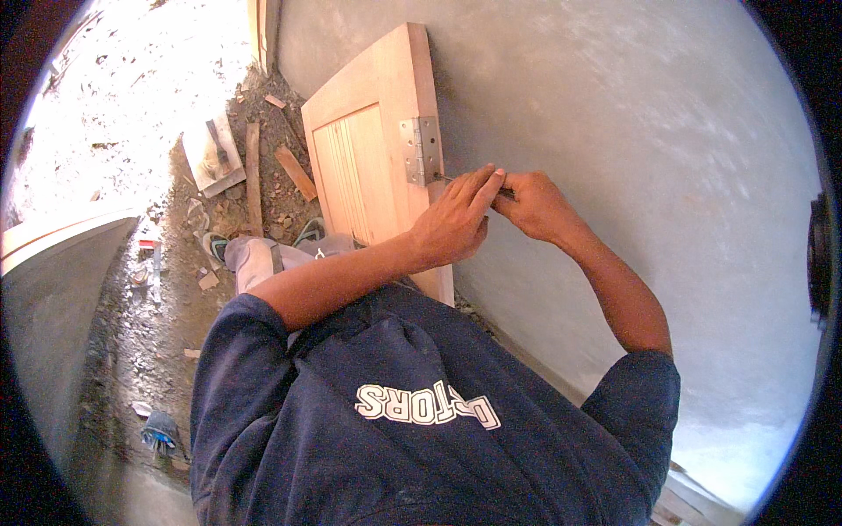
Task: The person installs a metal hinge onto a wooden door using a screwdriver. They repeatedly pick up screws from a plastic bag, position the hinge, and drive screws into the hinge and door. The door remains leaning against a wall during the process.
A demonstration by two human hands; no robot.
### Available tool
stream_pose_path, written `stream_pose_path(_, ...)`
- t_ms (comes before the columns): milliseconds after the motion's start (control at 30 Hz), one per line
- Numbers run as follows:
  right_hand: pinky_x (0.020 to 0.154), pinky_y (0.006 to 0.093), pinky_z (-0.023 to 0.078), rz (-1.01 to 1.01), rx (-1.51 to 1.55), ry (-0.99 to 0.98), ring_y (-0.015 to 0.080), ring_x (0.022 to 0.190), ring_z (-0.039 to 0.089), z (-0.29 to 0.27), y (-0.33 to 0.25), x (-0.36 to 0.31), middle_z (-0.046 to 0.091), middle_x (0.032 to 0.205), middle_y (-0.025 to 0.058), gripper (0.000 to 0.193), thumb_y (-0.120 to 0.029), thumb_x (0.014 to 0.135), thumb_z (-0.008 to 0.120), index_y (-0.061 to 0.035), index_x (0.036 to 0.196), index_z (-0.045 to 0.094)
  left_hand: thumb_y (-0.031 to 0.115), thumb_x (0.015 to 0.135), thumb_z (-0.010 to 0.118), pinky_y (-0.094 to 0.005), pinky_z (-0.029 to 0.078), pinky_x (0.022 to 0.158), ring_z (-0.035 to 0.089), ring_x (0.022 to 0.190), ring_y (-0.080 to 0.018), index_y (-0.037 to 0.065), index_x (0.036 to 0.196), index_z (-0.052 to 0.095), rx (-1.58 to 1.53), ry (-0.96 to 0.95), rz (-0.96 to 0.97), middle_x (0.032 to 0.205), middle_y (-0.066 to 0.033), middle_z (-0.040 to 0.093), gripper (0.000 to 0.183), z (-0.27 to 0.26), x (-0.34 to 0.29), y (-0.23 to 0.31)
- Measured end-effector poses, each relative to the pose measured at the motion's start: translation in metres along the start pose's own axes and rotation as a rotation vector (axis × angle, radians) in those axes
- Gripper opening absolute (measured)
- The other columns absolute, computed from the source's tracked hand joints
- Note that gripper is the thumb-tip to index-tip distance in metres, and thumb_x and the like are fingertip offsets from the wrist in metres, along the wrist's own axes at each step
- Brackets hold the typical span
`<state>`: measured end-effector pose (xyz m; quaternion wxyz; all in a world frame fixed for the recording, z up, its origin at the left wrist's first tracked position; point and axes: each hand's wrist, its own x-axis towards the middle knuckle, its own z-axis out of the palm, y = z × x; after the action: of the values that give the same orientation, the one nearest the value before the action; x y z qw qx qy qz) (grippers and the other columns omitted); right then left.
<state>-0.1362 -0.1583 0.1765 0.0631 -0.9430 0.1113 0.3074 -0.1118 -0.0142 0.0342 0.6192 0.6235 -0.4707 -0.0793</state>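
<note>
A pale wooden door panel (399,197) stands on edge against the grey wall, with a metal hinge (421,151) lying open over its corner. A thin screwdriver shaft (445,178) meets the hinge's lower end, at a screw hole. My right hand (535,206) is closed at the back end of the screwdriver, whose handle is hidden by the fingers. Across the shaft reaches my left hand (452,217), its fingers pressed together around the tool and touching the right hand's fingertips. The left hand covers most of the screwdriver.
A grey plastered wall (631,149) rises close on the right. Wood offcuts (296,173) and a stained board (213,156) lie on the rubble-strewn ground to the left. A curved-looking pale wooden edge (70,235) is at far left, and a blue-and-grey object (160,431) lies at lower left.
</note>
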Motion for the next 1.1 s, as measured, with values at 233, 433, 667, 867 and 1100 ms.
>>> stream_pose_path(233,0.074,0.0509,0.058,-0.269,-0.366,0.146,0.0376,0.091,0.069,-0.012,-0.003,0.002,0.07,0.104,0.0136,0.024,-0.017,0.095,0.056,-0.0047,0.114,0.064,-0.002,0.079,0.069,-0.0543,0.034,0.116,0.038,0.137,-0.0491,-0.003,0.155,0.018,-0.157,0.099,-0.012,0.154,-0.0312,0.031,0.092,-0.001,0.0,0.0)
stream_pose_path(433,0.07,0.0476,0.059,-0.517,-0.567,0.068,0.0326,0.09,0.07,-0.033,-0.007,0.008,0.068,0.103,0.0132,0.027,-0.017,0.086,0.063,-0.0026,0.109,0.064,0.016,0.073,0.083,-0.0558,0.034,0.114,0.04,0.135,-0.0492,-0.002,0.157,0.014,-0.159,0.165,-0.072,0.15,-0.0307,0.036,0.11,-0.004,0.005,0.005)
stream_pose_path(667,0.055,0.041,0.055,-0.561,-0.644,0.058,0.0289,0.066,0.067,-0.036,-0.016,0.01,0.064,0.081,0.0144,0.018,-0.011,0.078,0.066,0.0004,0.091,0.063,0.026,0.066,0.088,-0.0523,0.048,0.095,0.06,0.111,-0.038,0.004,0.139,0.043,-0.177,0.194,-0.161,0.12,-0.0204,0.059,0.088,0.004,0.032,-0.004)
stream_pose_path(867,0.054,0.0426,0.055,-0.418,-0.515,-0.049,0.0325,0.064,0.067,-0.036,-0.024,0.014,0.064,0.078,0.0163,0.014,-0.01,0.081,0.067,0.001,0.088,0.062,0.021,0.075,0.079,-0.0468,0.057,0.064,0.071,0.074,-0.0343,0.009,0.108,0.056,-0.163,0.238,-0.237,0.087,-0.0131,0.068,0.042,0.009,0.043,-0.012)
stream_pose_path(1100,0.061,0.0493,0.056,-0.098,-0.314,-0.164,0.0388,0.069,0.068,-0.032,-0.035,0.019,0.069,0.087,0.0184,0.018,-0.017,0.086,0.064,-0.0001,0.092,0.064,0.02,0.076,0.075,-0.0501,0.056,0.061,0.07,0.07,-0.0388,0.01,0.105,0.057,-0.133,-0.072,-0.257,0.075,-0.0168,0.069,0.035,-0.002,0.044,-0.021)
